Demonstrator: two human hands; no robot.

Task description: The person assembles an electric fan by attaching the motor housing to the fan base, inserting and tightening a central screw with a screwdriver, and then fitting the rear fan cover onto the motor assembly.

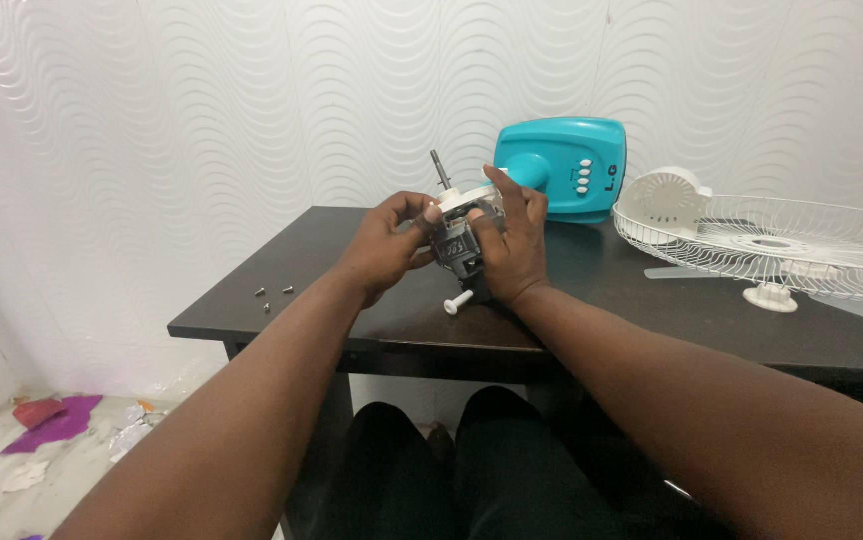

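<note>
Gripping a fan motor with both hands, a person works above the near middle of a dark table, shaft tilted toward 11 o'clock. The left hand curls its fingers around the motor's left side; the right hand wraps the right side, fingertips pressed on the white plate on top. A steady job here likely means bracing the body with one hand while the other works the top plate, keeping the shaft free and the part over the table so nothing drops.

A white knob lies just below the motor at 6 o'clock. Small screws sit well apart at 9 o'clock. A teal base stands at 1 o'clock, a white grille at 3 o'clock, cut off by the frame edge.

The hands hide most of the motor; what the fingertips press cannot be made out.
</note>
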